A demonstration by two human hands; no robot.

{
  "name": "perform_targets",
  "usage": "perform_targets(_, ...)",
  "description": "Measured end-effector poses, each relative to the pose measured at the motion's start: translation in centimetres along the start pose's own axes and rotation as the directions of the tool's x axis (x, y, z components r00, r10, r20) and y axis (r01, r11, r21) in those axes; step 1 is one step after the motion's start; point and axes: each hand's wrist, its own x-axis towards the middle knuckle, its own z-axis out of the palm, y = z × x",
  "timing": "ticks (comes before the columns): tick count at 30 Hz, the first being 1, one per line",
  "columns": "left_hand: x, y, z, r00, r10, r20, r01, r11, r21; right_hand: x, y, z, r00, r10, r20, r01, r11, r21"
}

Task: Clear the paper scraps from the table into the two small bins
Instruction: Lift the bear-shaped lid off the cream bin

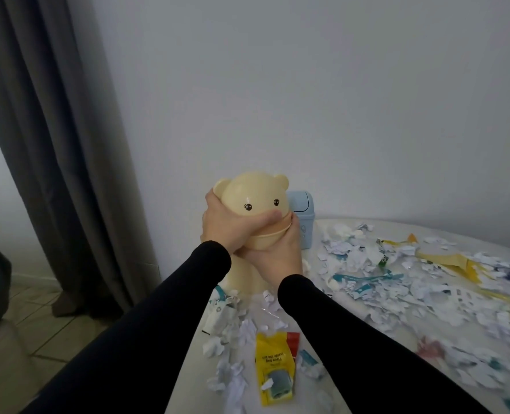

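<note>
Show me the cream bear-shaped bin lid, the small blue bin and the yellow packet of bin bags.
Cream bear-shaped bin lid [255,195]: head view, forehead.
Small blue plastic bin [303,204]: head view, swing lid.
Yellow packet of bin bags [273,361]: head view, printed front.

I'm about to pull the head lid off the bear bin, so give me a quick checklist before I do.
1. Left hand grips the cream bear-head plastic lid: ok.
2. Right hand holds the bin just under the lid: ok.
3. Cream bear bin body stands on the white table: ok.
4. Small light-blue plastic swing-lid bin is upright behind it: ok.
5. Torn paper scraps cleared from the table: not ok, many remain.
6. Room inside the bear bin: cannot tell.
</note>
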Motion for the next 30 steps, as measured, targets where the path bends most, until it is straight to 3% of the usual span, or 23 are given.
perform_targets(12,-0.5,1.0,0.3,0.994,-0.005,-0.111,0.004,1.000,-0.011,-0.1,-0.1,-0.3,0.999,0.021,0.029,-0.021,1.000,-0.001)
perform_targets(19,0.0,1.7,0.1,0.996,0.003,-0.091,-0.005,1.000,-0.025,0.2,0.1,0.1,1.000,0.018,0.015,-0.019,0.998,0.052)
perform_targets(25,-0.4,2.1,0.2,0.988,0.007,-0.152,-0.026,0.992,-0.126,0.3,0.3,0.5,1.000,0.020,-0.013,-0.019,0.998,0.065)
perform_targets(30,-1.8,1.3,-1.7,0.936,-0.085,-0.341,-0.036,0.941,-0.336,0.5,0.4,0.2,1.000,0.010,-0.004,-0.010,0.999,0.052)
